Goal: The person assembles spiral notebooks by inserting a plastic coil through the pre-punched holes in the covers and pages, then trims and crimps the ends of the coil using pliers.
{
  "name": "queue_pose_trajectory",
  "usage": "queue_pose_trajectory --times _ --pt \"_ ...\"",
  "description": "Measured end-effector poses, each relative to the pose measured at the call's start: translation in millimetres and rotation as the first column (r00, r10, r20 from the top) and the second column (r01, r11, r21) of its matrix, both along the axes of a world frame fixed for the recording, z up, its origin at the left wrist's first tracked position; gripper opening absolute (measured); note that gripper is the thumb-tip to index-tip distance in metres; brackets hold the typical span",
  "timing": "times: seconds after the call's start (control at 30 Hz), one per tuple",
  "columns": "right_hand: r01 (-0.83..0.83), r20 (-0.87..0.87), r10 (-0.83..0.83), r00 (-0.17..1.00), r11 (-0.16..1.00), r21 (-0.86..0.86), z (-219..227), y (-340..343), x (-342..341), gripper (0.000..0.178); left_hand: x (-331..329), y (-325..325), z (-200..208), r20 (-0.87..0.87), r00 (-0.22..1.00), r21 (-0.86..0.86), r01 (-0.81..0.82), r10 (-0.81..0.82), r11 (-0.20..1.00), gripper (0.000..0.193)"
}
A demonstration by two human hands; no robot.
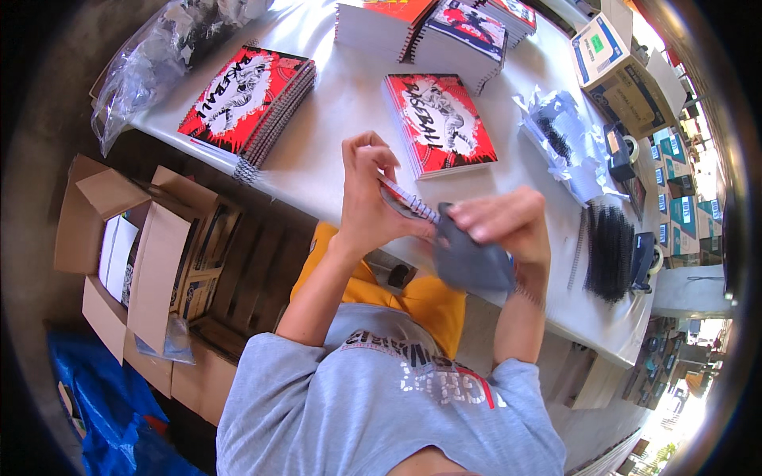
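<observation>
Over the table's near edge, I hold a spiral notebook (406,198) tilted nearly edge-on. My left hand (367,189) is closed round it, with the thumb below and the fingers curled above. Pale wire or plastic coil shows along its bound edge. My right hand (502,216) is blurred, its fingers pinched at the notebook's right end beside a dark grey cover (474,258), which is smeared by motion. A loose bit of coil shows near the right wrist. Just beyond my hands lies a stack of red-covered sheets (440,123) with no coil visible.
Coil-bound red notebooks (246,99) are piled at the table's left; more stacks (460,36) stand at the back. Right are torn white wrapping (563,143), black coils (609,254), tape dispensers (643,262) and a carton (619,71). Open cardboard boxes (159,270) stand at left.
</observation>
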State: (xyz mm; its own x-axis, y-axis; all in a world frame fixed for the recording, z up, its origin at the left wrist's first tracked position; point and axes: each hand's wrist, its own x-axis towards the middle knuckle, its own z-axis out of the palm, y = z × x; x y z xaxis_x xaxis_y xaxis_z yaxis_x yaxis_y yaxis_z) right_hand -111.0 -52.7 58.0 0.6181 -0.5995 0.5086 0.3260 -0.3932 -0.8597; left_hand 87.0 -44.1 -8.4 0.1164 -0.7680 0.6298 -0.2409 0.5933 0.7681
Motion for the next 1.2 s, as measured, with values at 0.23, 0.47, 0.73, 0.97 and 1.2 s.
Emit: queue_pose_trajectory --times 0.23,0.47,0.73,0.97,1.2 --pt "0.17 -0.287 -0.182 0.94 0.983 -0.066 -2.1 -9.4 14.6 0.034 0.4 -2.9 -14.8 -0.266 0.953 0.154 0.189 -0.143 0.97 0.091" --pt "0.211 -0.457 -0.267 0.849 0.963 -0.17 5.1 -14.3 24.7 0.038 3.7 -2.6 -21.8 -0.396 0.908 0.314 0.274 -0.137 0.909 0.086" --pt "0.401 -0.55 -0.31 0.775 0.915 0.049 -9.4 -24.9 17.1 0.035 -3.6 1.9 -13.9 -0.139 0.97 0.141 0.219 -0.2 0.965 0.078" --pt "0.661 -0.544 -0.837 -0.061 0.374 -0.65 -58.8 10.1 -120.3 0.051 -1.6 8.8 8.0 -0.57 0.817 0.327 0.319 -0.084 0.889 0.02" --pt "0.462 -0.54 -0.65 -0.534 0.311 -0.831 -109.7 136.1 -88.7 0.05 -20.6 18.5 23.0 -0.447 0.892 0.134 0.14 -0.066 0.981 0.017"
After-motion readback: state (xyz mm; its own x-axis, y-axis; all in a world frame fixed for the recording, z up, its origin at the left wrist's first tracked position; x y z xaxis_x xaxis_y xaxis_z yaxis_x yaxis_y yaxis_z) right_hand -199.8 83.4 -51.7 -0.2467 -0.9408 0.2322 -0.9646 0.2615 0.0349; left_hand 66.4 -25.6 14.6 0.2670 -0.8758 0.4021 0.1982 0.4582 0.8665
